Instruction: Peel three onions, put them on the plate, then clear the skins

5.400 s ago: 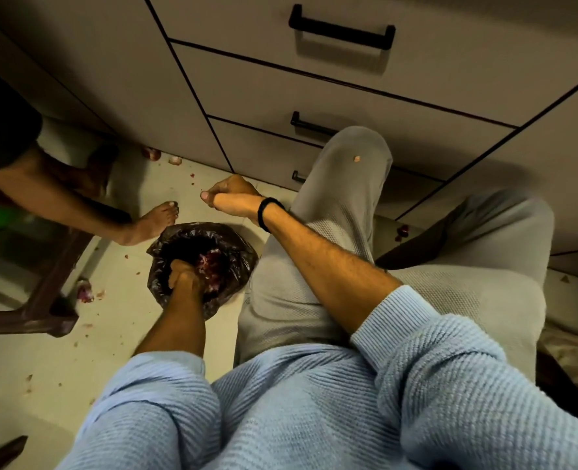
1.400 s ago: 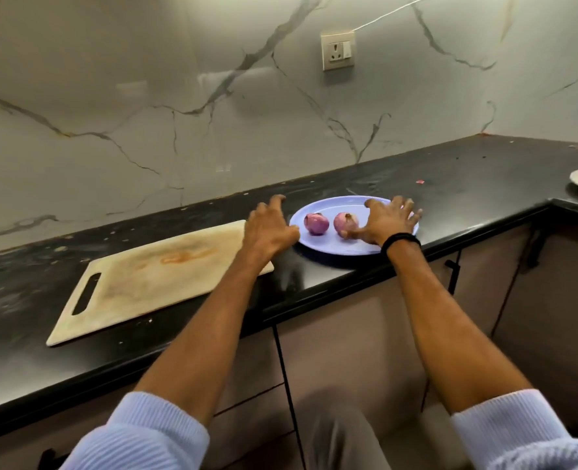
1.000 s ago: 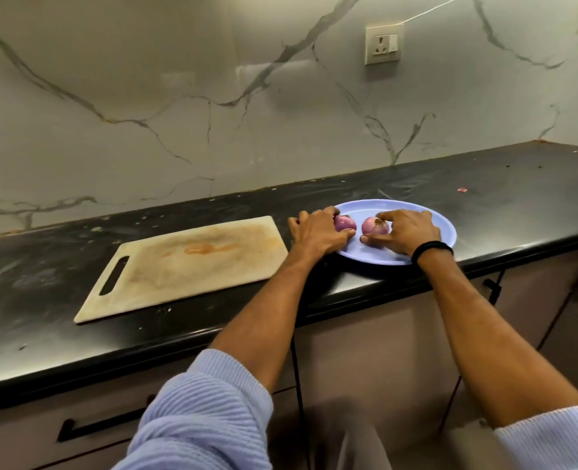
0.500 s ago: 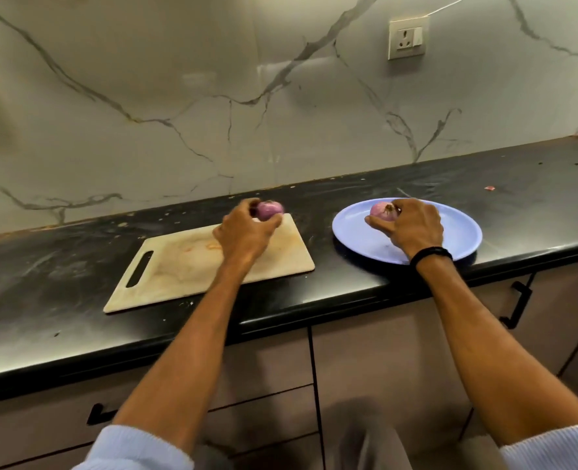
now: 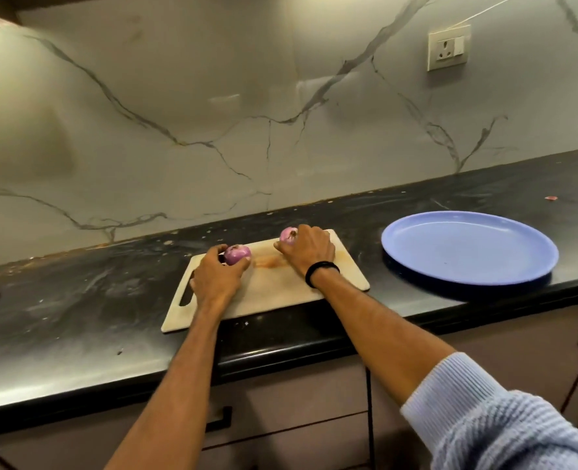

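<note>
Purple and peeled-looking, 1 onion sits in the left hand, fingers and thumb curled round it, near the middle of the cutting board. The other onion is gripped by the right hand at the board's far edge. Both lay on the blue plate 1 second ago; it now lies bare, right of the board. Plating looks undone, perhaps for more trimming, and no 3rd onion shows.

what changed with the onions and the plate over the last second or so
The left hand took hold of the first onion on the blue plate, and the right hand took the second onion. Both carried them left to the cutting board, and each hand still grips its onion. The plate and board stayed in place on the counter.
</note>
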